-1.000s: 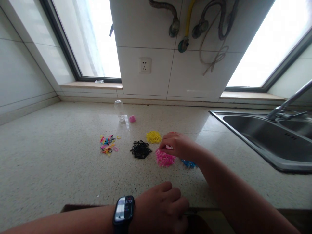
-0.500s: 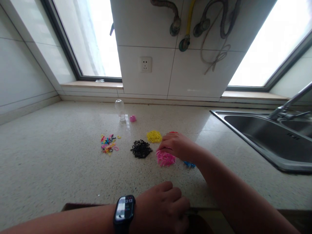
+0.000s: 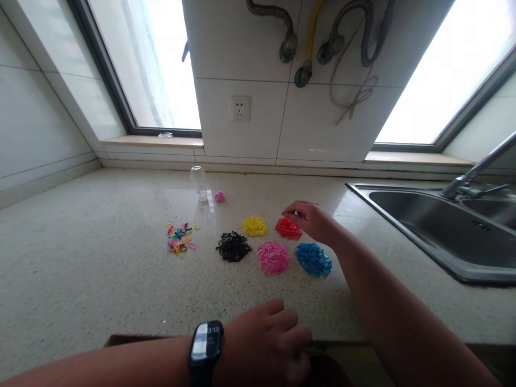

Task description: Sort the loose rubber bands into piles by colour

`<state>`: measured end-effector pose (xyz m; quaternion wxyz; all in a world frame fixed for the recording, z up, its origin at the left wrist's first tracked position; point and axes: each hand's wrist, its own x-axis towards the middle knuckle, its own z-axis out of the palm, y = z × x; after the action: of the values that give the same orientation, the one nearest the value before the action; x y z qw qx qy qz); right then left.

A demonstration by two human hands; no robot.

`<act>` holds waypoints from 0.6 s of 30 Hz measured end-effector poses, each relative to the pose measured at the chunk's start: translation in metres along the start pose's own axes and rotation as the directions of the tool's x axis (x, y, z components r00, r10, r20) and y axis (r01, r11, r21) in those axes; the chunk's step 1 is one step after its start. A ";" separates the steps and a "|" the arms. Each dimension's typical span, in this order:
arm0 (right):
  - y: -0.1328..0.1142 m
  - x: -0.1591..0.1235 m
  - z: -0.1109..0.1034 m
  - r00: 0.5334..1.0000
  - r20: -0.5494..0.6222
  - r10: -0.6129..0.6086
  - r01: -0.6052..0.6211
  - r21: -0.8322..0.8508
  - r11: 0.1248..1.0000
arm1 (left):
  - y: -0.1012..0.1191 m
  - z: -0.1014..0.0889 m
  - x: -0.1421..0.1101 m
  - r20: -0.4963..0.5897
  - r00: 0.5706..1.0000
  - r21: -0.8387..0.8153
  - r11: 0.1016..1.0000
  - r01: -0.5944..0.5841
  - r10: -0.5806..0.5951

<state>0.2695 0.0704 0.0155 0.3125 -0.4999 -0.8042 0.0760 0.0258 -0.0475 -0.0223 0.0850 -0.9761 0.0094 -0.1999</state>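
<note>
My right hand [image 3: 312, 220] hovers over the back right edge of a pile of red rubber bands [image 3: 287, 229], its fingers bent and drawn together. Whatever may be between the fingertips is too small to make out. In front of that pile lie pink rubber bands [image 3: 273, 258] and blue rubber bands [image 3: 313, 259]. Yellow rubber bands [image 3: 254, 226] and black rubber bands [image 3: 234, 247] are heaped to the left. Farther left is a loose mixed-colour group of rubber bands [image 3: 180, 238]. Closed in a loose fist, my left hand [image 3: 264, 341] rests at the counter's front edge, a watch on its wrist.
A clear bottle [image 3: 199, 184] stands upside down at the back, beside a small pink cap [image 3: 219, 196]. On the right, a steel sink [image 3: 403, 231] with a faucet [image 3: 475, 172] is set into the speckled counter [image 3: 100, 258]. A tiled wall with a socket [image 3: 241, 108] rises behind.
My right hand has moved back and to the right, from over the pink pile to the red pile. The red and blue piles are now uncovered. My left hand stays nearly still.
</note>
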 end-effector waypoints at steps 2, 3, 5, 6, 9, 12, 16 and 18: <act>0.019 0.002 0.005 0.995 -0.027 0.096 -0.094 0.074 0.993 | 0.000 -0.002 0.000 0.004 1.000 -0.007 1.000 -0.004 0.004; 0.028 0.003 0.008 0.989 -0.033 0.145 -0.140 0.119 0.983 | 0.000 -0.003 0.000 0.009 1.000 -0.011 1.000 -0.005 0.005; 0.044 0.005 0.014 0.974 -0.045 0.224 -0.211 0.200 0.957 | 0.000 -0.004 0.000 0.011 1.000 -0.011 1.000 -0.004 0.004; 0.050 0.006 0.017 0.966 -0.052 0.253 -0.235 0.233 0.944 | 0.000 -0.004 0.000 0.013 1.000 -0.008 1.000 -0.003 0.003; 0.063 0.009 0.022 0.945 -0.062 0.321 -0.291 0.285 0.913 | 0.000 -0.003 0.000 0.013 1.000 0.005 1.000 -0.008 0.008; 0.070 0.012 0.022 0.920 -0.082 0.383 -0.345 0.291 0.892 | 0.000 0.000 0.000 -0.002 1.000 0.003 1.000 -0.013 0.013; 0.074 0.012 0.022 0.919 -0.057 0.389 -0.359 0.285 0.889 | 0.000 0.001 -0.001 -0.023 1.000 -0.007 1.000 -0.007 0.007; 0.075 0.013 0.022 0.926 -0.037 0.376 -0.351 0.287 0.891 | 0.000 0.001 -0.001 -0.024 1.000 -0.013 1.000 -0.006 0.006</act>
<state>0.3097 0.1221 -0.0295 0.3954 -0.5960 -0.6630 0.2213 0.0251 -0.0469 -0.0234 0.0794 -0.9741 0.0147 -0.2111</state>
